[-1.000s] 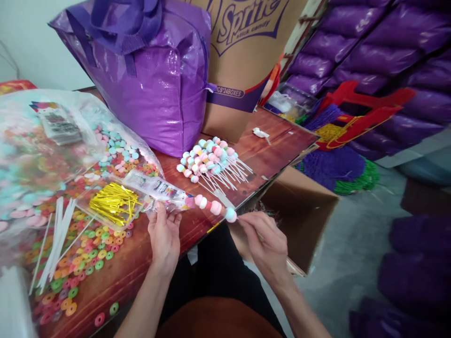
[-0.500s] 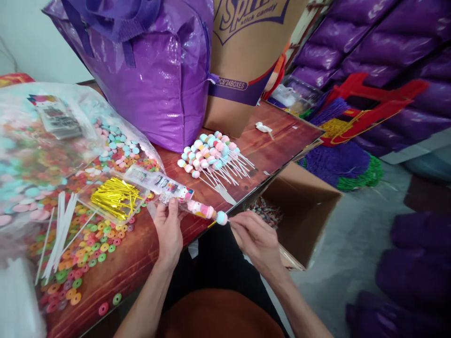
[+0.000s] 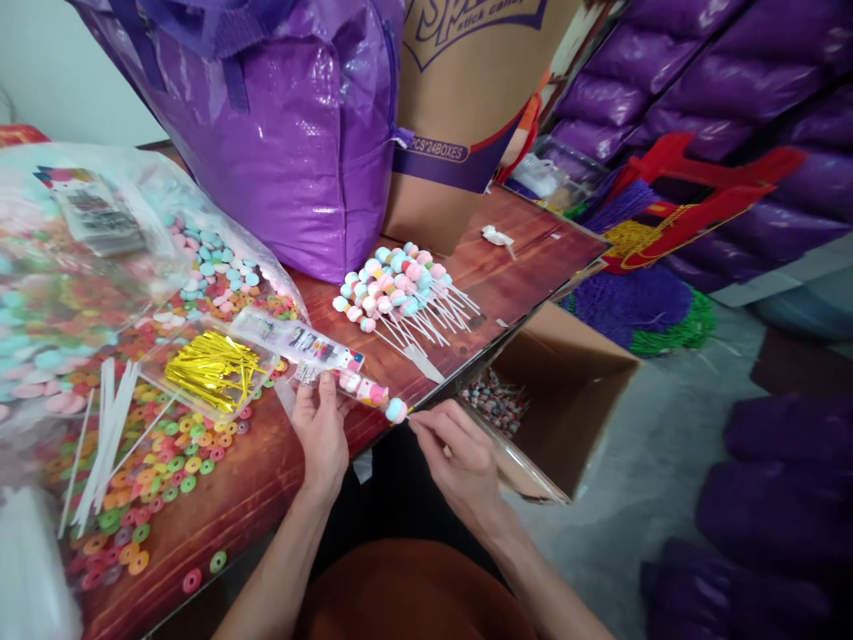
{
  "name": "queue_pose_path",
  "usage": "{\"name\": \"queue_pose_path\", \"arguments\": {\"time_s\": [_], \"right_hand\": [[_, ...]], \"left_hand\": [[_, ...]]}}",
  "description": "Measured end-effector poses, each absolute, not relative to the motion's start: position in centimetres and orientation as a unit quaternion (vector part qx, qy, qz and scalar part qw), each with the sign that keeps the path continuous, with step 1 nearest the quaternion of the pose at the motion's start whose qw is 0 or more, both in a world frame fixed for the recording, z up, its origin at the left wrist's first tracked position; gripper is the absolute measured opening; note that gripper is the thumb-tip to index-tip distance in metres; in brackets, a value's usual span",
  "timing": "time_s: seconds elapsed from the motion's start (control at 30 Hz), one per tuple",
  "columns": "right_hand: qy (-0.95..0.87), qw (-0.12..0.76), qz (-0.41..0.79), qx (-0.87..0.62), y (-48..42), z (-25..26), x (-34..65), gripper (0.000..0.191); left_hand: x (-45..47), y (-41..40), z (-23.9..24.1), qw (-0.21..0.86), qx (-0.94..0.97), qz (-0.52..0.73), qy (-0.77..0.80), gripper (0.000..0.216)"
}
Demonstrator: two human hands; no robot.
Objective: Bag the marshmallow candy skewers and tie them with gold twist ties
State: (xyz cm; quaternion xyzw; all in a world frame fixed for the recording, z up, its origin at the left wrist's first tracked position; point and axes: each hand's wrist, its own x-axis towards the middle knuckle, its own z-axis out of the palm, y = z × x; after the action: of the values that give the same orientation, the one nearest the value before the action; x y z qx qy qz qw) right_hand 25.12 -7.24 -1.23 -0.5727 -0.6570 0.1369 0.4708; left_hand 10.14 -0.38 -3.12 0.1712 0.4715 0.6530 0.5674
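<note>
My left hand (image 3: 323, 431) is closed on a clear printed plastic sleeve (image 3: 370, 391) at the table's near edge. A stick candy (image 3: 396, 410), with pink, white and blue pieces threaded on it, lies mostly inside that sleeve; its blue-and-pink end shows at the sleeve's right end. The fingertips of my right hand (image 3: 459, 458) pinch its thin white stick. Beneath and behind my left fingers is a stack of flat printed sleeves (image 3: 303, 342). A clear tray of gold twist ties (image 3: 217, 369) stands left of it. Finished-looking stick candies (image 3: 396, 284) lie piled beyond my hands.
Loose ring candies (image 3: 177, 462) and white sticks (image 3: 107, 444) cover the table's left side. A purple bag (image 3: 286, 169) and a brown carton (image 3: 453, 107) stand at the back. Below the table's right edge is an open cardboard box (image 3: 573, 400) with many small sticks inside.
My right hand has moved left toward my left hand, pushing the stick candy deeper into the sleeve. My left hand has kept its grip nearly in place. The view has shifted slightly.
</note>
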Motion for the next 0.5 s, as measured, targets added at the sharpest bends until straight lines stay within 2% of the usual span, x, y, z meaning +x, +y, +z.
{"name": "queue_pose_path", "arguments": {"time_s": [0.27, 0.5], "right_hand": [[-0.666, 0.442, 0.147, -0.582, -7.3, -1.7, 24.3, 0.019], [-0.607, 0.461, 0.267, -0.589, -7.8, -1.9, 23.5, 0.018]], "left_hand": [[10.3, -0.7, -2.5, 0.601, 0.177, 0.640, 0.445, 0.034], [10.7, -0.6, -2.5, 0.620, 0.147, 0.639, 0.430, 0.036]]}}
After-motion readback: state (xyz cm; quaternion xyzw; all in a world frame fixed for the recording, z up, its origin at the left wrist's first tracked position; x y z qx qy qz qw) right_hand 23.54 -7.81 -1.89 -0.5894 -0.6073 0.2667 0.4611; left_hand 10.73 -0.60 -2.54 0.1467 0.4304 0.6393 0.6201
